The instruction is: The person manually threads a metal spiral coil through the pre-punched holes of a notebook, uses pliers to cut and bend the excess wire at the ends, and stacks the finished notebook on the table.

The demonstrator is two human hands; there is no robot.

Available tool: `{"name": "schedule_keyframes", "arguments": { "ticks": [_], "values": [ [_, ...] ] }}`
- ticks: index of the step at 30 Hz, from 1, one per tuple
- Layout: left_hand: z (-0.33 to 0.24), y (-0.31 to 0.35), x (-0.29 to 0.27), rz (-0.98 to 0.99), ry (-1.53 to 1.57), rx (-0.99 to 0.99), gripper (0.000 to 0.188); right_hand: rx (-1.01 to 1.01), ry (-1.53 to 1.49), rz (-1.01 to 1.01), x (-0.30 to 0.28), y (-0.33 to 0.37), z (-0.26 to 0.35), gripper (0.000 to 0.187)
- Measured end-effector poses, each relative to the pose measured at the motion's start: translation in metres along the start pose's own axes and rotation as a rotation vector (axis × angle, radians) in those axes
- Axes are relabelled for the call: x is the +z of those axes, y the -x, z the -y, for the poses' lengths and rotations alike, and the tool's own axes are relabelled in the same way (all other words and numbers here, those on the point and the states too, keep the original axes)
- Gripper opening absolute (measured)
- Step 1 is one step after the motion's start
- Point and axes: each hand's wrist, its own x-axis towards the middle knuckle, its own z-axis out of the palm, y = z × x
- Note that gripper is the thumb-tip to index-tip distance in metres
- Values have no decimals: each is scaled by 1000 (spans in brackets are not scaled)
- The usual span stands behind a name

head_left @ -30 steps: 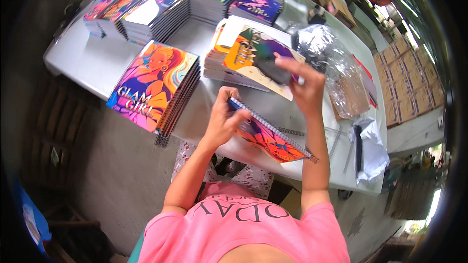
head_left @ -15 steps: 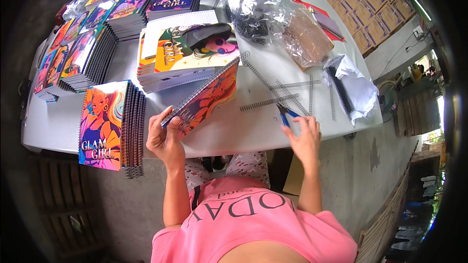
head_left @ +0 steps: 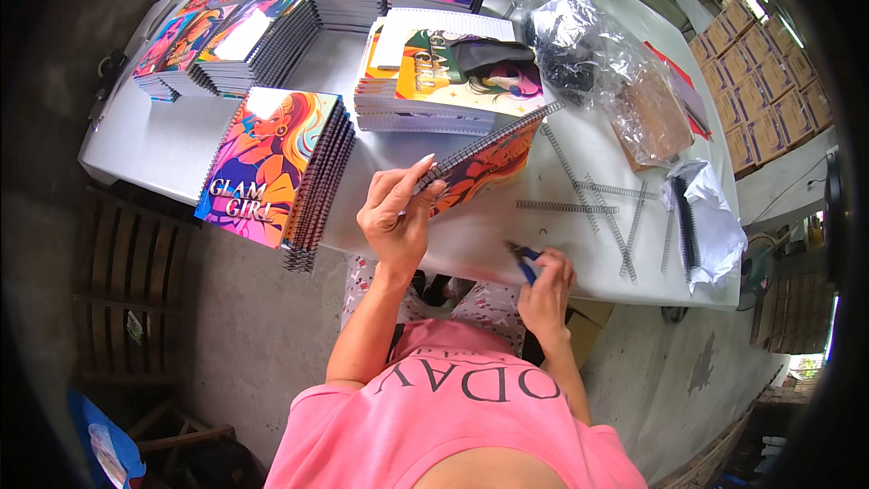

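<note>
My left hand (head_left: 398,210) pinches the near end of a spiral-bound notebook (head_left: 489,166), which stands tilted on its edge with the coil spine up. Its orange and red cover faces toward me. My right hand (head_left: 546,292) is closed round the handles of blue-handled cutting pliers (head_left: 523,263), whose jaws point up and left over the table. Just beyond the pliers lie several loose dark spiral coils (head_left: 568,208). Behind the held notebook sits a stack of unbound notebooks (head_left: 434,109), with a dark pouch-like thing (head_left: 493,55) on top.
A pile of bound notebooks (head_left: 272,163) overhangs the table's front edge at left. More notebook stacks (head_left: 353,0) stand behind. To the right are clear plastic wrap (head_left: 625,100) and white paper (head_left: 715,226) holding black coils. Cartons (head_left: 765,91) are piled beyond the table (head_left: 434,249).
My right hand has picked up the pliers from the table and drawn them toward me. My left hand still grips the notebook. The whole view has shifted as my head turned left.
</note>
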Motion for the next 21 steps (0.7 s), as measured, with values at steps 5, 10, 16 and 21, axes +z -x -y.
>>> {"name": "schedule_keyframes", "arguments": {
  "ticks": [5,10,16,21],
  "values": [
    [-5,2,3,-12,-104,75,40,-139,-416,-255,-43,-34,62,61],
    [-16,3,8,0,-141,143,44,-273,-224,-145,-69,-66,99,61],
    [-21,2,6,26,-122,162,52,-318,-139,-137,-61,-67,105,61],
    [-18,8,10,17,-126,170,53,-129,-703,203,-53,-61,94,50]
  ]
}}
